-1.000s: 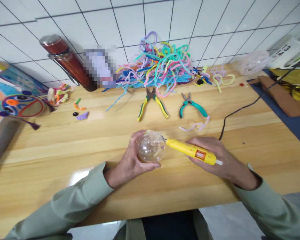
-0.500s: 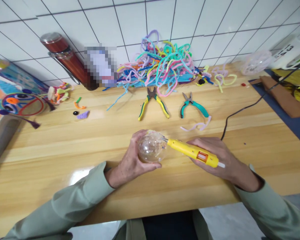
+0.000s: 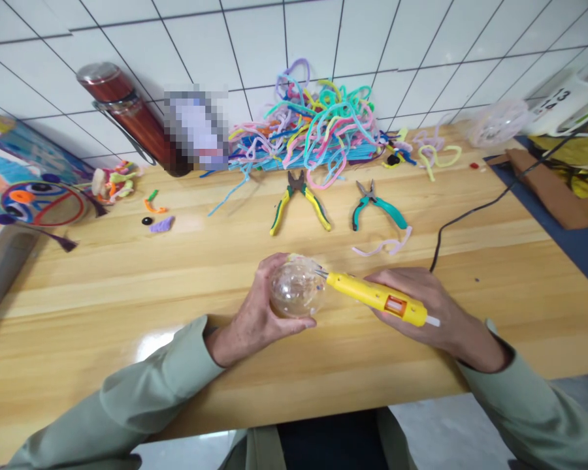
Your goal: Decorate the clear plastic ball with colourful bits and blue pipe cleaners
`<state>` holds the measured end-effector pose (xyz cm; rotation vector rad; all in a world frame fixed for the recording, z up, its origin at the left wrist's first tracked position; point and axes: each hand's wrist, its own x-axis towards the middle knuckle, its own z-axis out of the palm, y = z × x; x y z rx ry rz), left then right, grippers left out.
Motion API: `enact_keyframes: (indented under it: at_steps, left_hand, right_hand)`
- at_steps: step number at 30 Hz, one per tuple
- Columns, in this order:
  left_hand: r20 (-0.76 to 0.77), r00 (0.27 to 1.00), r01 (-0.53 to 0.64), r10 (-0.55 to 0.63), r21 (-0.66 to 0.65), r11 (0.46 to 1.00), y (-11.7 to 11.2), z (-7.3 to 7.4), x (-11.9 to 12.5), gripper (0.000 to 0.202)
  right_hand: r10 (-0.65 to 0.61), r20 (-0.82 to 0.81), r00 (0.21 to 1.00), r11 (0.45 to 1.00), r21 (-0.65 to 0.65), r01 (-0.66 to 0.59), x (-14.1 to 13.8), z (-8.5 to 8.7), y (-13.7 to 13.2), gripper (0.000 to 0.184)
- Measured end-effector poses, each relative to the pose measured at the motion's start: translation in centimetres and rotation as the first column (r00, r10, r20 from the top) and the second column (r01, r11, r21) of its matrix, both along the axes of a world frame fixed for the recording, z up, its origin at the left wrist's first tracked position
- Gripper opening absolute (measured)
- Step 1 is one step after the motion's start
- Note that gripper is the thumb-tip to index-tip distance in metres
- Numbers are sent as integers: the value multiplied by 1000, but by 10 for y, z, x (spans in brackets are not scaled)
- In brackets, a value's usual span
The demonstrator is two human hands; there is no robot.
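Note:
A clear plastic ball (image 3: 298, 288) sits in my left hand (image 3: 257, 316), fingers around its far left side and thumb along its near edge. My right hand (image 3: 421, 303) is wrapped around a yellow hot glue gun (image 3: 365, 292). Its metal nozzle reaches the upper right of the ball; whether it touches the surface I cannot tell. A white glue stick end pokes out of the gun's back. Beyond the hands lie yellow-green pliers (image 3: 301, 196) and teal pliers (image 3: 378, 207), both with handles spread, and a pale purple pipe cleaner (image 3: 385, 247).
Against the tiled wall lies a heap of coloured pipe cleaners (image 3: 318, 130). A red-brown thermos (image 3: 132, 117) stands left of it. The black cord (image 3: 475, 214) runs off to the right. At far left is a decorated blue craft face (image 3: 44, 199); small craft pieces (image 3: 161, 224) lie nearby.
The view has shifted very slightly. Both hands, the ball and the glue gun hold nearly the same position.

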<state>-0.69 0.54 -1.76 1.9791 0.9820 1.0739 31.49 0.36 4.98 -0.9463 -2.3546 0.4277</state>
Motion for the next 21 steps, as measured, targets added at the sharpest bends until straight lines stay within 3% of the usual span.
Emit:
enact_keyframes:
  at_steps: [7, 21]
  left_hand:
    - [-33, 999, -5, 6, 33, 999, 1, 2, 0, 111]
    - [-13, 1000, 9, -9, 25, 1000, 2, 3, 0, 112]
  right_hand:
    - [-14, -30, 999, 1000, 19, 15, -2, -7, 2, 12]
    - [-20, -12, 1000, 1000, 1, 20, 2, -3, 1, 16]
